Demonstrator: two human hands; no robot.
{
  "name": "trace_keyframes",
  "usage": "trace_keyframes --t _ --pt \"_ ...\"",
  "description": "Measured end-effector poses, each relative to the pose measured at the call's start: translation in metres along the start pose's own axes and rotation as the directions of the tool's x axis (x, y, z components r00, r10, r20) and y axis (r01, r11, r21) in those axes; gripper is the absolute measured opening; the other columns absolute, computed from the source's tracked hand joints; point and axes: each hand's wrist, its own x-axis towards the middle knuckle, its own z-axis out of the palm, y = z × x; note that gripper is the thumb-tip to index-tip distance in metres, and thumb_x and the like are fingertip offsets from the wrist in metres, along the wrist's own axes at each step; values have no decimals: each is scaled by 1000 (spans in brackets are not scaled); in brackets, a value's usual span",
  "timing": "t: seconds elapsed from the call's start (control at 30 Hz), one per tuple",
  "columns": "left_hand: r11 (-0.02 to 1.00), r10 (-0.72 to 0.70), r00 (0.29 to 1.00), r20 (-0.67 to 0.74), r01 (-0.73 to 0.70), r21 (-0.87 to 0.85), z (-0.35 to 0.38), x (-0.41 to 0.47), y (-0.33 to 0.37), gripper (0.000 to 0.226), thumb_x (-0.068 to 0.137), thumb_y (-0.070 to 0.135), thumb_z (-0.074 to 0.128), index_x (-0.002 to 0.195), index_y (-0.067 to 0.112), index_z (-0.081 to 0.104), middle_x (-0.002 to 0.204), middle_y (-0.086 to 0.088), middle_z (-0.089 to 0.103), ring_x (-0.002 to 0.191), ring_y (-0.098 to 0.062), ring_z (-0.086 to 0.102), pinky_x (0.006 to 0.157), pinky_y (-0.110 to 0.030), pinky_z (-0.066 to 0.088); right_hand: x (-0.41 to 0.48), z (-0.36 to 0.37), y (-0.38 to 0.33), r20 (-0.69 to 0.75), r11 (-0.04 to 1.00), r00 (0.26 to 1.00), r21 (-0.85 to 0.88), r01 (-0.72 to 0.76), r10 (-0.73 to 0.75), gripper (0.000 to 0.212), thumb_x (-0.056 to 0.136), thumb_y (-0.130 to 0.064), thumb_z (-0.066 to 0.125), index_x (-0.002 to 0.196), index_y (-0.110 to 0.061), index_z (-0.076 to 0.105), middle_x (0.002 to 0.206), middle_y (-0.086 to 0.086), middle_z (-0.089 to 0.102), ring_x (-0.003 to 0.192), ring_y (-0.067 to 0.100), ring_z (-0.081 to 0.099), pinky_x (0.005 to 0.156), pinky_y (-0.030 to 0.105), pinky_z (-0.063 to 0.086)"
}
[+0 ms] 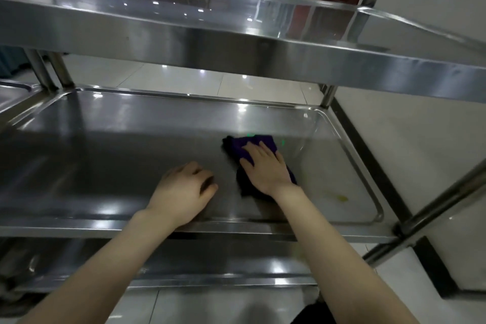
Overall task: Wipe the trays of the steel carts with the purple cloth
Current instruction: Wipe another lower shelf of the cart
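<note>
Where right hand (265,168) presses, purple cloth (238,147) — rumpled, dark-edged.

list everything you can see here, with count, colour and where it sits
top tray: 1, silver steel, across the upper view
middle tray: 1, silver steel, under both hands
bottom tray: 1, silver steel, below the middle tray
purple cloth: 1, purple, on the middle tray right of centre, under the right hand
yellow spot: 1, yellowish, on the middle tray near its front right corner
second cart's tray: 1, silver, far left edge
floor: pale glossy tiles, beyond and below the cart
wall: white with dark skirting, on the right
left hand: 1, fingers curled, rests on the middle tray, holds nothing
right hand: 1, flat, presses on the purple cloth
</note>
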Motion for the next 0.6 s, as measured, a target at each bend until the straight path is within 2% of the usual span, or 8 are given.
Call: trace_keyframes --t 0.07,0.17,0.23,0.3,0.43,0.5,0.6 --pt "1000 -4 1000 -31 4 0 2 7 6 35 96 43 44 122 24 60 119 -1 55 106 -25 54 89 -31 41 -51 2 9 -25 991 991 -3 133 -133 52 100 -51 29 149 -34 31 158 -18 23 147 4 8 119 34 6" --pt "995 53 999 -5 -53 -84 10 17 21 36 98 36 45 130 23 56 135 0 52 121 -23 48 98 -31 39 -97 -4 22 16 983 983 22 180 -181 53 97 -56 26 146 -40 32 156 -26 21 143 -5 5 115 27 4" --pt "994 53 999 2 -52 -101 15 20 30 39 98 33 47 133 18 55 135 -4 53 120 -26 50 98 -33 39 -81 -9 30 25 989 989 3 147 -147 49 101 -51 31 148 -39 30 157 -24 19 146 -1 5 117 29 4" --pt "996 46 999 -7 -46 -70 17 21 33 40 96 34 50 132 16 56 130 -8 57 115 -31 53 95 -34 40 -45 -15 40 5 999 999 -14 42 -42 49 103 -45 33 150 -33 28 159 -18 19 148 5 7 119 33 5" --pt "999 35 998 57 -33 -29 16 23 31 50 95 49 44 141 28 45 136 -3 50 118 -28 51 97 -31 39 22 -29 66 -61 985 983 26 -170 171 49 104 -39 32 150 -22 29 160 -5 22 149 15 10 120 44 9" --pt "1000 16 993 113 -16 -4 14 27 32 55 94 56 40 144 35 36 136 -3 46 119 -28 48 97 -31 40 27 -29 70 -52 986 985 18 -163 164 50 104 -39 32 151 -21 29 161 -4 22 149 15 9 121 45 7" --pt "998 19 982 185 -30 56 15 36 42 57 91 63 37 144 42 29 127 -6 41 115 -29 42 96 -35 38 -19 -28 75 -34 998 998 16 -58 58 50 103 -42 34 151 -26 30 160 -10 23 149 11 11 121 41 9"
